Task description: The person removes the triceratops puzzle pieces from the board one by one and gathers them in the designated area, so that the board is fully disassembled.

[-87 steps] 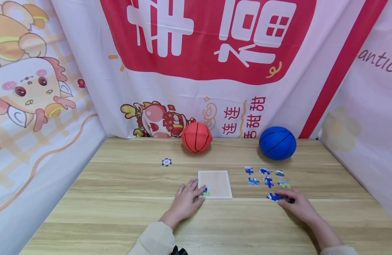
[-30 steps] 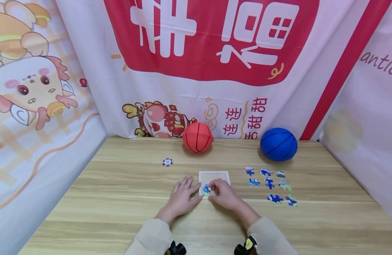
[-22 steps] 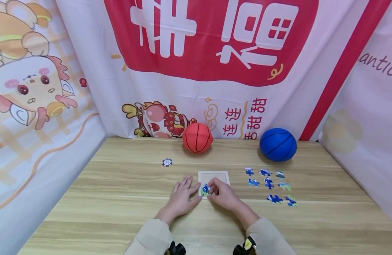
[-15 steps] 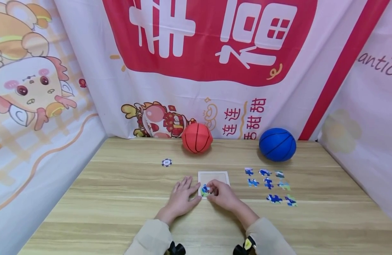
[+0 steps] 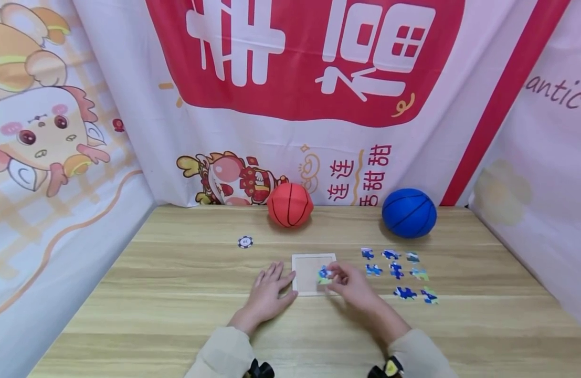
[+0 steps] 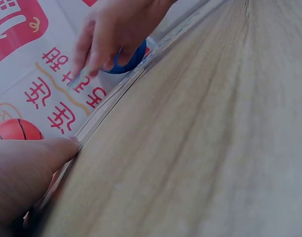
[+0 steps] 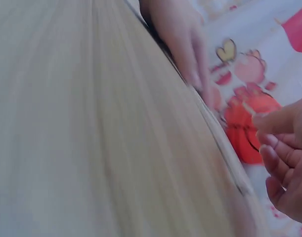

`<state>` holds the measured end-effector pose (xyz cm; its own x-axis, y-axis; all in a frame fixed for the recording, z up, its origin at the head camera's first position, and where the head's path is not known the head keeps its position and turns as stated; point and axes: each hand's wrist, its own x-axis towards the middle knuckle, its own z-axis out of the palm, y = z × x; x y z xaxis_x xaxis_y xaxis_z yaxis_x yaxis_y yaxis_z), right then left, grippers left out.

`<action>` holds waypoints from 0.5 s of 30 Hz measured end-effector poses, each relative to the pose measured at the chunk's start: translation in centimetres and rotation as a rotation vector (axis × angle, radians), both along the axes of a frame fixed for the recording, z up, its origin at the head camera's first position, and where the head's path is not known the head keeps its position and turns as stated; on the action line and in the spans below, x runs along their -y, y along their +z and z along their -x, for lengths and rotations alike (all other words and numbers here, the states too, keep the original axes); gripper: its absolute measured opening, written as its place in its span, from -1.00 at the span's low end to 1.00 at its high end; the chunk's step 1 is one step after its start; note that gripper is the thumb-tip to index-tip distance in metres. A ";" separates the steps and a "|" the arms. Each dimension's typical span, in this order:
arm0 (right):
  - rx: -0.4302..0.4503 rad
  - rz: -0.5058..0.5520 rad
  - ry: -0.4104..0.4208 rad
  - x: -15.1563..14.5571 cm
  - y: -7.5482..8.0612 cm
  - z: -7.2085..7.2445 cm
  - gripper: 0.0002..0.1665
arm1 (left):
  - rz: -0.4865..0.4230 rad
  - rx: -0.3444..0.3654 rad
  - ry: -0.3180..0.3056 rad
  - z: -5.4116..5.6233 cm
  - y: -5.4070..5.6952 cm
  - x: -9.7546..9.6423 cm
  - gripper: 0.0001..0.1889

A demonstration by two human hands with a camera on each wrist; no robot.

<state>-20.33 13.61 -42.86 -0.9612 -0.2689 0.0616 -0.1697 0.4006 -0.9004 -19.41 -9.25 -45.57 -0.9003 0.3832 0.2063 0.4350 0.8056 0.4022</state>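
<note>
A small blue and green jigsaw piece (image 5: pixel 324 274) is pinched between the thumb and fingers of my right hand (image 5: pixel 351 286), over the right part of a white-rimmed puzzle tray (image 5: pixel 294 283). In the left wrist view the right hand (image 6: pixel 121 34) is raised above the table with the thin piece seen nearly edge-on. My left hand (image 5: pixel 266 294) lies flat on the table with fingers extended, thumb and index tips at the tray's left edge. Several loose jigsaw pieces (image 5: pixel 396 271) lie in rows to the right of the tray.
A red ball (image 5: pixel 290 205) and a blue ball (image 5: pixel 409 213) stand at the back of the wooden table (image 5: pixel 200 294). Left of the tray, farther back, lies a round chip (image 5: pixel 245 242). Printed cloth walls (image 5: pixel 290 136) enclose the back and sides.
The right hand left the loose pieces, reached the tray's lower left corner and took hold of the jigsaw piece there. It has since lifted it to the right. The left hand stays by the tray.
</note>
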 end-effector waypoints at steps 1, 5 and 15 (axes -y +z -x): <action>0.019 0.012 -0.028 -1.0 0.3 -0.2 -0.60 | -0.003 -0.004 -0.002 0.0 0.0 0.0 -0.47; 0.066 -0.011 -0.122 -5.0 1.1 -0.8 -0.60 | 0.002 -0.012 -0.010 0.0 -0.1 -0.1 -0.47; -0.038 -0.114 -0.146 -10.8 0.4 -1.2 -0.62 | -0.004 -0.002 -0.004 0.0 0.1 0.0 -0.47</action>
